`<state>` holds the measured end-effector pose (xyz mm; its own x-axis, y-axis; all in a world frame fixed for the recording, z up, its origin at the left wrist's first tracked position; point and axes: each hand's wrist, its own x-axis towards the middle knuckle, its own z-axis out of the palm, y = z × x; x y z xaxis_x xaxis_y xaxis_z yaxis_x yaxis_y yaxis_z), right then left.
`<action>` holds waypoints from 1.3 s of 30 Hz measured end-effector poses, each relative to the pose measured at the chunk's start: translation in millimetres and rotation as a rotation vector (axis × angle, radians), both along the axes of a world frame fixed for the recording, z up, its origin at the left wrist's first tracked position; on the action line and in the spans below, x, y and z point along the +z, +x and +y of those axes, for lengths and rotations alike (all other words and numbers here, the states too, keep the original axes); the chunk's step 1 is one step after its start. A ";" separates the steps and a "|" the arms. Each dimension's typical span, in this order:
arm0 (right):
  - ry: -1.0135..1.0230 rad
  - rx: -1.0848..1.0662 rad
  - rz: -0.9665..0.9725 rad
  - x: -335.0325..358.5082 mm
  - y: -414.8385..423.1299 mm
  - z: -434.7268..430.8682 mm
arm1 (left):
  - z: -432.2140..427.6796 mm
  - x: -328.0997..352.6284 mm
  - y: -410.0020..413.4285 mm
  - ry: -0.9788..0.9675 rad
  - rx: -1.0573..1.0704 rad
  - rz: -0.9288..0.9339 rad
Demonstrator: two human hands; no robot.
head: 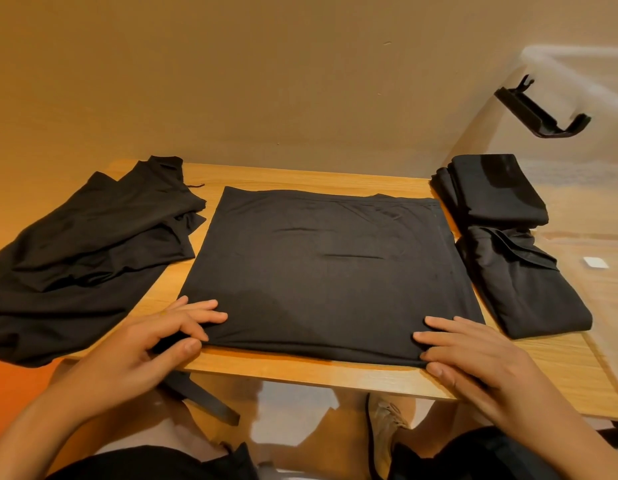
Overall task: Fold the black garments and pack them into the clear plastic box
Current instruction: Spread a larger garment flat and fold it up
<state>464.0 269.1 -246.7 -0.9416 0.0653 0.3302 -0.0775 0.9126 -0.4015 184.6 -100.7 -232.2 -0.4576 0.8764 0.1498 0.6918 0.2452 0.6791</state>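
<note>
Black garment [321, 265] lies flat at middle of table [300, 372], near edge toward person. Left hand [155, 341] pinches near-left corner, right hand [474, 355] pinches near-right corner. Best approach: lift both corners evenly, carry to far hem, align edges, smooth creases, then pack into clear plastic box [584, 188] at right.

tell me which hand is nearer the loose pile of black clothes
Left. The left hand grips the spread garment beside the loose pile; the right hand is at the garment's other near corner.

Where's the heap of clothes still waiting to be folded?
In the head view the crumpled black heap lies at the wooden table's left end, beside the flat garment and just beyond the left hand.
</note>
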 end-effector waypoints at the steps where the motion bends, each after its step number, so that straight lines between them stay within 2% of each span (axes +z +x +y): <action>1: -0.003 -0.007 0.002 0.8 0.2 -0.4 | 0.6 0.1 0.5 0.009 0.012 -0.013; 6: -0.022 -0.046 0.027 3.6 0.9 -2.4 | 3.6 -0.2 3.1 0.061 0.067 -0.050; 12: -0.034 -0.046 0.080 9.7 0.1 -4.9 | 1.3 0.8 0.4 0.103 0.162 0.032; 17: 0.093 -0.013 0.023 9.9 -0.9 -3.7 | -1.2 5.4 -5.4 0.106 0.118 0.069; 22: 0.016 -0.024 -0.014 17.2 2.9 -4.6 | -3.8 9.8 -9.7 -0.002 0.057 0.113; 29: 0.016 -0.069 0.021 15.8 14.6 6.9 | -6.2 10.0 -8.7 0.068 0.086 0.074; 32: -0.053 -0.091 0.055 15.6 21.4 8.6 | -7.1 11.1 -8.9 0.153 0.143 0.028; 39: -0.351 -0.187 0.179 24.5 15.2 2.2 | -9.5 14.1 -11.4 0.260 0.280 -0.083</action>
